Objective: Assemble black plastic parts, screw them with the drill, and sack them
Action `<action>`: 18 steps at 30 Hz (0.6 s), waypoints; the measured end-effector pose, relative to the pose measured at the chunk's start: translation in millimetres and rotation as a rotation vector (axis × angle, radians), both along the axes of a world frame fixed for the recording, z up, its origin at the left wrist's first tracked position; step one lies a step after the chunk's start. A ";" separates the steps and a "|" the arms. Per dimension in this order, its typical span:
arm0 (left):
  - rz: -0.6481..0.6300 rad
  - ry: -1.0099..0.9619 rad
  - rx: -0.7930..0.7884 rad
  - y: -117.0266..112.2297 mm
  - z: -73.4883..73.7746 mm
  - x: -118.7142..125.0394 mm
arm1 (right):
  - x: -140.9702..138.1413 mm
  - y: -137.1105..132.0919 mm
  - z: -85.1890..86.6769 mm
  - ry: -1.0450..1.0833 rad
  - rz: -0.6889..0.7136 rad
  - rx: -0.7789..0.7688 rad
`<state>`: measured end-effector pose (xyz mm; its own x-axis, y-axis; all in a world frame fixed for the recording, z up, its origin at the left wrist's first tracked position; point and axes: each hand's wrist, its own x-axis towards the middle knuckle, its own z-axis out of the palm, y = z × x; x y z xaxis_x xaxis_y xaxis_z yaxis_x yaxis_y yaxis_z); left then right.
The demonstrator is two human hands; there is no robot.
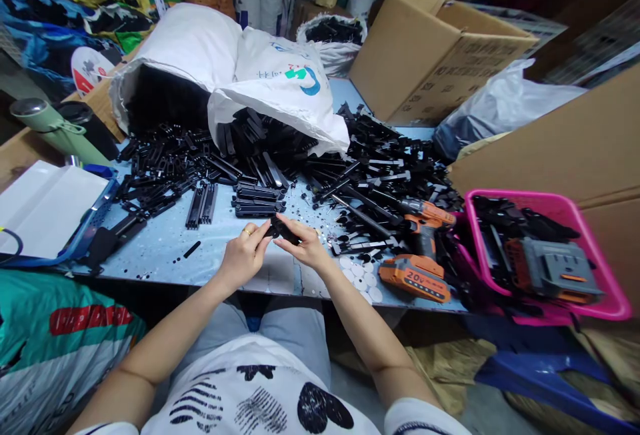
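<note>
My left hand [245, 251] and my right hand [303, 243] meet over the front of the blue table, fingers closed on one small black plastic part [277, 228]. Its exact shape is partly hidden by my fingers. Just beyond it lies a stack of black plastic bars [259, 200]. Left of that stack, several more black bars [202, 205] sit side by side. Loose black pieces [160, 168] are heaped at the left, and longer black parts with metal rods [385, 175] are piled at the right.
An orange cordless drill [425, 248] lies at the right, beside a pink basket [550, 198] holding black parts and a battery. White sacks [285, 68] spill parts at the back. A cardboard box [405, 55] stands behind, a green tumbler [65, 131] at left, round white discs [360, 278] near the front edge.
</note>
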<state>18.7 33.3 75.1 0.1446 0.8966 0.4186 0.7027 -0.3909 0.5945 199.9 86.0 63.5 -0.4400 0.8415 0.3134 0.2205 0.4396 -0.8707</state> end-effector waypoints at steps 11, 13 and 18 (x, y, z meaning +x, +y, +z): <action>0.230 -0.296 0.253 0.5 -10.0 36.1 | -38.7 -29.6 -9.2 0.109 -0.239 0.031; 0.200 -0.304 0.249 3.9 -5.6 30.5 | -42.0 -32.8 -9.5 0.116 -0.261 0.021; 0.025 -0.261 0.211 15.4 4.8 13.1 | -46.8 -38.4 -12.6 0.141 -0.291 -0.020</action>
<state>31.8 48.7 79.9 -0.0131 0.7880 0.6155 0.5485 -0.5090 0.6634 153.1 47.6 50.9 -0.1338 0.9322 0.3363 0.2114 0.3584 -0.9093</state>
